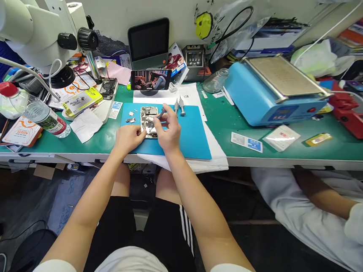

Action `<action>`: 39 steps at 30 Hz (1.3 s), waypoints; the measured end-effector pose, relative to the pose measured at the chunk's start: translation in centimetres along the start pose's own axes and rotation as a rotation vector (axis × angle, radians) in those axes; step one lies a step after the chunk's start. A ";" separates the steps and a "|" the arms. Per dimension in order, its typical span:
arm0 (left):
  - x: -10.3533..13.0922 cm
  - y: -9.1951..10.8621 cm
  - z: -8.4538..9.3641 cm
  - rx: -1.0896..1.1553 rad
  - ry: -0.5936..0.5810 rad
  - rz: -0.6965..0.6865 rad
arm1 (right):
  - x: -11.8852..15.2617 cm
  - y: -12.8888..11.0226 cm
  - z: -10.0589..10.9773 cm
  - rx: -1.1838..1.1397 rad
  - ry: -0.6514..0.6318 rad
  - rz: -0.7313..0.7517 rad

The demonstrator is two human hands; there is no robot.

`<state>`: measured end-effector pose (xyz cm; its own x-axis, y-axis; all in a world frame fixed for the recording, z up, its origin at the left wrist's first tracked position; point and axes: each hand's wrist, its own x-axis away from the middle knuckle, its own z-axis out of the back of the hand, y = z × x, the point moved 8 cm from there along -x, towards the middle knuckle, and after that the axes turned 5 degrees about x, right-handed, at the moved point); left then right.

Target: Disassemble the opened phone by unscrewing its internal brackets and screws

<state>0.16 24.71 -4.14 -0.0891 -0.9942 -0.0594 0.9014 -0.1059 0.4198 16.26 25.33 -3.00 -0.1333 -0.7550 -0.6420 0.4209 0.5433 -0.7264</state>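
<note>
An opened smartphone point(148, 118) with its inner parts bared lies on a blue mat point(194, 133). My left hand point(129, 139) is closed at its lower left edge, the fingertips gripping the frame. Over the phone's right side, my right hand point(170, 130) pinches a small dark screwdriver point(162, 113) between thumb and fingers; its tip is too small to make out. Small loose phone parts point(131, 119) lie left of the phone. Beyond my right hand rest two grey screwdrivers point(182, 106), near the mat's far edge.
A phone point(150, 80) playing a video stands behind the mat. To the left are a microscope point(62, 41) and a plastic bottle point(48, 118) lying tilted. A blue heating machine point(268, 92) stands at right. Another person's arm point(325, 193) shows at the lower right.
</note>
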 end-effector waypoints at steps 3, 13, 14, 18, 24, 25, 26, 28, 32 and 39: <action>0.0 0.1 0.0 0.000 0.000 0.001 | 0.1 -0.2 0.0 0.025 -0.009 0.004; 0.1 0.2 0.1 0.003 -0.003 -0.001 | 0.1 -0.2 -0.2 0.029 -0.037 0.005; 0.1 0.2 0.1 0.003 -0.004 0.000 | 0.1 -0.2 -0.3 0.028 -0.043 -0.002; 0.0 0.2 0.1 0.006 -0.011 0.003 | 0.1 0.0 -0.4 0.028 -0.057 -0.015; 0.0 0.3 0.1 0.013 -0.003 -0.004 | 0.1 -0.2 -0.4 0.042 -0.067 0.006; 0.0 0.3 0.1 0.014 -0.002 -0.006 | 0.1 -0.2 -0.3 0.036 -0.063 0.009; 0.0 0.3 0.1 0.016 -0.002 -0.007 | 0.1 -0.2 -0.3 0.029 -0.058 0.012; 0.0 0.3 0.1 0.017 -0.001 -0.009 | 0.1 -0.3 -0.3 0.019 -0.050 0.012; 0.0 0.2 0.1 0.018 -0.005 -0.008 | 0.1 -0.1 -0.4 0.040 -0.061 -0.008; 0.0 0.2 0.0 0.017 -0.019 -0.001 | 0.1 -0.5 -0.3 0.047 -0.060 0.024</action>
<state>0.37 24.65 -4.02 -0.0982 -0.9942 -0.0431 0.8941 -0.1071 0.4349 15.74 25.14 -2.79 -0.0694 -0.7634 -0.6422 0.4648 0.5449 -0.6979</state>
